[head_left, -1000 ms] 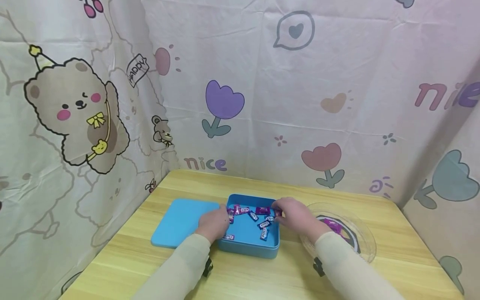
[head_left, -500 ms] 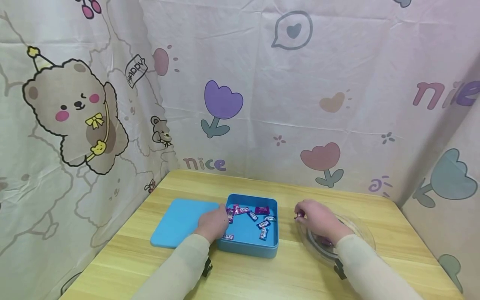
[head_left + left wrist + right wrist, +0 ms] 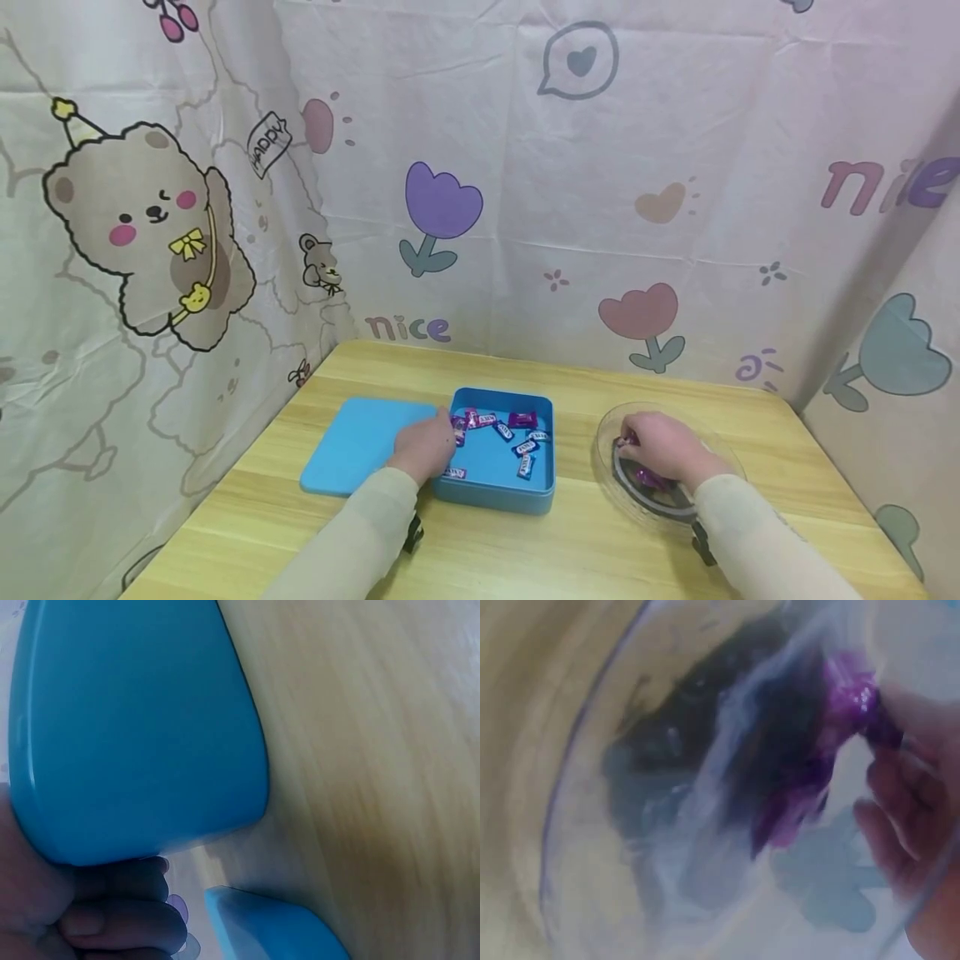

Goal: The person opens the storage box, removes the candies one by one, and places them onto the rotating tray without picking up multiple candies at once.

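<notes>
My left hand [image 3: 426,443] holds the left wall of an open blue plastic box [image 3: 495,497]; in the left wrist view its fingers [image 3: 124,926] curl by the box's corner. Several small wrapped candies, purple and dark blue, lie inside, among them a purple candy [image 3: 522,420] near the back wall. To the right, my right hand [image 3: 663,447] is over a clear round plate [image 3: 731,457], pinching a purple wrapped candy [image 3: 851,686] between thumb and fingers. Below it another purple candy [image 3: 799,806] lies on the plate, partly hidden by the hand in the head view.
A flat light-blue lid [image 3: 348,446] lies on the wooden table [image 3: 570,550], left of the box. Printed cloth [image 3: 525,208] hangs behind the table and along both sides.
My right hand has moved right from the box's right side to over the clear plate, carrying a purple candy. The left hand has stayed at the box.
</notes>
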`<state>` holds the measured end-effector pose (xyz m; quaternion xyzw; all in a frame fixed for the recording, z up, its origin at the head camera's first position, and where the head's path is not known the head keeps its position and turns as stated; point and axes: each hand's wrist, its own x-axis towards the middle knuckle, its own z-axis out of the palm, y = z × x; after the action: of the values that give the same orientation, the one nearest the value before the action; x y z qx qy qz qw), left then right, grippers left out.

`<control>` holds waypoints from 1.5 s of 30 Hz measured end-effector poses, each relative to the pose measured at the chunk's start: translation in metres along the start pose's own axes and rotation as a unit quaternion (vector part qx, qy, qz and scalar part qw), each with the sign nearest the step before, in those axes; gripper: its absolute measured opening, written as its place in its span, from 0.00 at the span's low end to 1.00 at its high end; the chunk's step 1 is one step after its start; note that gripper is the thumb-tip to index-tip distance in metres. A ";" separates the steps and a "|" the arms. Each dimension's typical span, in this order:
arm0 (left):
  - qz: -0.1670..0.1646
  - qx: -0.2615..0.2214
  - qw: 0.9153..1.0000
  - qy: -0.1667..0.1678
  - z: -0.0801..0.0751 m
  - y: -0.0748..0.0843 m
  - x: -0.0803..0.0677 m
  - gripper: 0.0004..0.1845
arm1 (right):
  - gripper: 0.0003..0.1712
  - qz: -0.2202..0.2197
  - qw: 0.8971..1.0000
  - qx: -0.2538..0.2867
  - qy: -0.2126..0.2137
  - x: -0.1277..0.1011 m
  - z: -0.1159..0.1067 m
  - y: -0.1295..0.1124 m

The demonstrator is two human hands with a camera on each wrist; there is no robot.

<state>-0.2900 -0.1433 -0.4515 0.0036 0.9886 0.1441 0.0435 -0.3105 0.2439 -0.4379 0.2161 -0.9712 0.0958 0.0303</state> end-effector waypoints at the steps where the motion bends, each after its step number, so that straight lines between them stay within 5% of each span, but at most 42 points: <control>1: 0.002 0.002 1.000 0.000 0.000 0.000 0.000 0.29 | 0.10 0.006 1.000 0.000 -0.005 -0.001 0.000 0.000; 24: 0.011 0.007 1.000 0.006 -0.001 -0.001 -0.001 0.29 | 0.14 0.044 0.999 -0.017 -0.007 -0.002 0.001 -0.003; 45: 0.012 0.006 1.000 0.005 0.001 -0.001 0.001 0.28 | 0.13 -0.008 1.000 -0.011 -0.010 0.029 -0.025 -0.059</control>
<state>-0.2910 -0.1442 -0.4532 0.0145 0.9895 0.1391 0.0371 -0.3113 0.1844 -0.4003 0.2243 -0.9707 0.0824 0.0233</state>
